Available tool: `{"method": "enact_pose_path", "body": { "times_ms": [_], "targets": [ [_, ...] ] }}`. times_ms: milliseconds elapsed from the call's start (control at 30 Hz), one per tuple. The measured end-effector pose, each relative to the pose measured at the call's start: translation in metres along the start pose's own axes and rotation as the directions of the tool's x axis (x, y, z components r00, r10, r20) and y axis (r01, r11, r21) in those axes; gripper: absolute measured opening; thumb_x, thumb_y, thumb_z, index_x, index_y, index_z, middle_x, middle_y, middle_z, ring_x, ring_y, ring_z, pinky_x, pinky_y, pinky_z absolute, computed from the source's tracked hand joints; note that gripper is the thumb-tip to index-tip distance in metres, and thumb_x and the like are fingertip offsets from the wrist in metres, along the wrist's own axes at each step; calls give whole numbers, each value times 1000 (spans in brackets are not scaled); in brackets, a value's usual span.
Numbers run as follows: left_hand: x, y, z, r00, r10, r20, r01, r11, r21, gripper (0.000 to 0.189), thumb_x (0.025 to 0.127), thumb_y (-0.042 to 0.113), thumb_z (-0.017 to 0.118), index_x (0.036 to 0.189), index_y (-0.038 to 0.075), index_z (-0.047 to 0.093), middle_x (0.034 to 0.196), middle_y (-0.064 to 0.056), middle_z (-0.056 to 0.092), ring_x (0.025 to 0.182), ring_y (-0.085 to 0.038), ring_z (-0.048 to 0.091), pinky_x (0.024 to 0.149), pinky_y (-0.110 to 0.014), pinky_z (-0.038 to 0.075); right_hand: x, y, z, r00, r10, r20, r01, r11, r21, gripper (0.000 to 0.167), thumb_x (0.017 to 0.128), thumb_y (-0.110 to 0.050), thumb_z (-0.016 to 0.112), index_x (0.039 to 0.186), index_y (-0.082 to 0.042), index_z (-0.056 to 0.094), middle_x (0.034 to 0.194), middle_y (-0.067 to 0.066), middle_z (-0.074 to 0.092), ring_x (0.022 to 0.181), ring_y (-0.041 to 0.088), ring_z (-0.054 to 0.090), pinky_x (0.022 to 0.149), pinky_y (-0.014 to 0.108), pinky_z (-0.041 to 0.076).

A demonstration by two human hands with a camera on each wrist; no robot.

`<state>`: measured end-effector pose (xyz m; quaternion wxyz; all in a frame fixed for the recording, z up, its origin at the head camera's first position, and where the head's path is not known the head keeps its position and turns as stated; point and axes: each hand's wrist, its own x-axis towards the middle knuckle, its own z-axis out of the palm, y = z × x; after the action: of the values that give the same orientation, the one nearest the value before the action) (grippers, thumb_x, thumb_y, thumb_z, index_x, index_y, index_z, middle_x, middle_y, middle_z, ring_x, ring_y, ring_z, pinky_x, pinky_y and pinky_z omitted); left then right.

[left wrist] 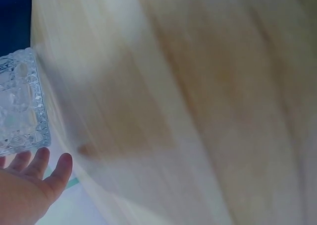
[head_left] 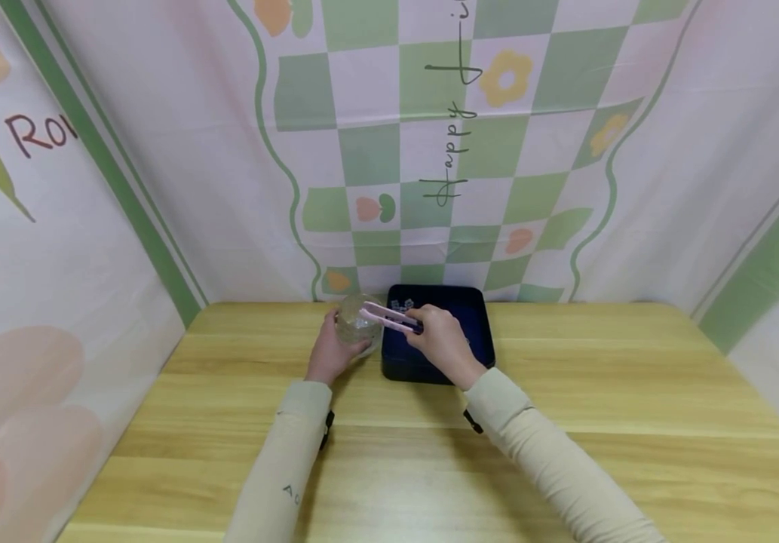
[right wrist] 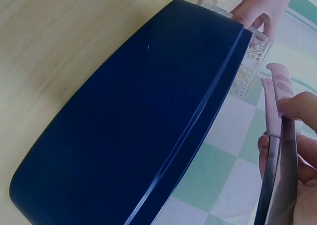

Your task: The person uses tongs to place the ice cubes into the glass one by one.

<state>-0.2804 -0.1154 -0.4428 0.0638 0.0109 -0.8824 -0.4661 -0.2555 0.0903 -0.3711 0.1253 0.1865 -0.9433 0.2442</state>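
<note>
My left hand [head_left: 332, 353] grips a clear glass [head_left: 357, 338] with an embossed pattern, at the left side of a dark blue box [head_left: 408, 369]. In the left wrist view the patterned glass wall [left wrist: 22, 106] shows beside the fingers. With my right hand [head_left: 446, 343] I hold pink tongs [head_left: 392, 320] above the box. Their tips point left and overlap the mouth of the glass in the head view. In the right wrist view the two tong arms [right wrist: 283, 86] lie close together, thumb on one side and fingers on the other. Small whitish pieces [head_left: 403, 305] show at the box's far left.
The box stands near the back edge of a wooden table [head_left: 375, 467]. Behind it hangs a printed cloth [head_left: 369, 151] with green checks and flowers. More cloth [head_left: 56, 286] hangs along the left side.
</note>
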Motion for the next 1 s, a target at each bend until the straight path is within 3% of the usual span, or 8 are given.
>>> {"method": "enact_pose_path", "body": {
  "times_ms": [133, 433, 700, 1000],
  "targets": [
    [0, 0, 0, 1000, -10, 4, 10, 1000, 2, 90, 75, 24, 81, 146, 3, 29, 145, -21, 43, 134, -37, 43, 114, -50, 34, 2, 1, -1, 1000, -4, -16, 4, 1000, -1, 35, 81, -12, 74, 114, -1, 69, 104, 17, 69, 81, 25, 67, 66, 34, 57],
    [1, -1, 1, 999, 34, -18, -34, 999, 5, 89, 74, 22, 81, 144, 1, 32, 143, -22, 46, 132, -37, 45, 113, -50, 35, 10, 6, -9, 998, 38, -41, -38, 999, 7, 37, 82, -13, 73, 116, -1, 67, 105, 18, 68, 82, 28, 66, 66, 36, 56],
    [3, -2, 2, 996, 82, -31, -82, 997, 15, 86, 74, 20, 81, 144, 3, 34, 138, -22, 50, 130, -37, 47, 111, -51, 37, 21, 16, -17, 992, 99, -74, -103, 993, -51, 36, 83, -14, 72, 116, -1, 67, 99, 19, 69, 83, 31, 66, 71, 42, 56],
    [3, -5, 3, 989, 136, -57, -135, 991, 12, 85, 73, 23, 81, 143, 4, 36, 135, -24, 52, 128, -39, 49, 109, -52, 39, 26, 29, -13, 983, 182, -26, -184, 980, -78, 36, 82, -11, 72, 115, 2, 67, 105, 22, 69, 90, 34, 67, 77, 45, 57]
  ]
}}
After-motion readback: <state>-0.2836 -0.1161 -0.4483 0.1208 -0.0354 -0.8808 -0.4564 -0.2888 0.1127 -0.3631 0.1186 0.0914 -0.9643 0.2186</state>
